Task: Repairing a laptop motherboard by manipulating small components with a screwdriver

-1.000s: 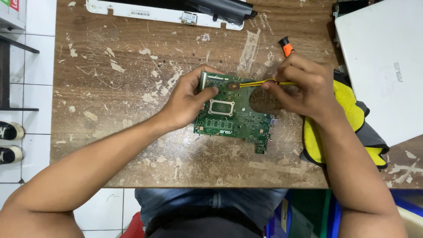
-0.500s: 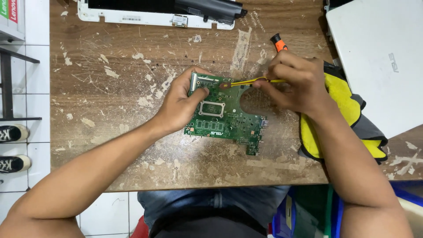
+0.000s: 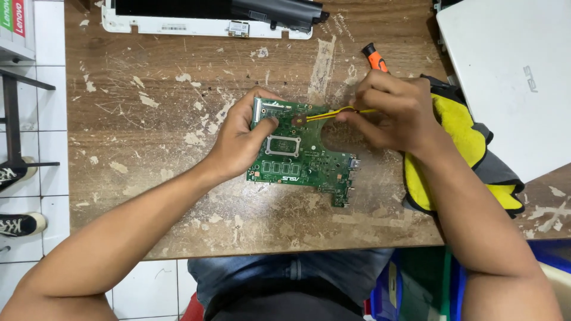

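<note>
A green circuit board (image 3: pixel 303 151) lies mid-surface (image 3: pixel 178 119), its left edge clamped by the left hand (image 3: pixel 241 139). The right hand (image 3: pixel 395 110) has its fingers pinched on a yellow tool (image 3: pixel 333 113) touching the board, an orange handle (image 3: pixel 376 59) behind. Yellow cloth (image 3: pixel 458 137) and white laptop lid (image 3: pixel 505 71) lie right; white laptop base (image 3: pixel 202 24) lies at the far edge.
</note>
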